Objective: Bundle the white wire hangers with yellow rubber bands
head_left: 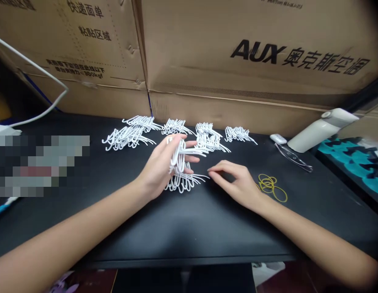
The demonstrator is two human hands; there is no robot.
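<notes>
My left hand (pixel 164 165) is closed around a bunch of white hooks (pixel 178 156), their straight ends pointing right. Below it on the black table lies a small pile of white hooks (pixel 182 183). The thumb and forefinger of my right hand (pixel 236 181) pinch together at the right ends of that pile; whether a hook end is between them is too small to make out. Further back, white hooks lie in groups: one at the left (pixel 128 136), one in the middle (pixel 176 126), one right of my left hand (pixel 209 138) and one further right (pixel 239 134).
Yellow rubber bands (pixel 271 186) lie beside my right wrist. At the right are a pale bottle (pixel 321 132), a white earbud case (pixel 277 139), a clear pouch (pixel 293 158) and a teal-and-black object (pixel 354 162). Cardboard boxes (pixel 253 81) stand along the back. A white cable (pixel 39 69) hangs at left.
</notes>
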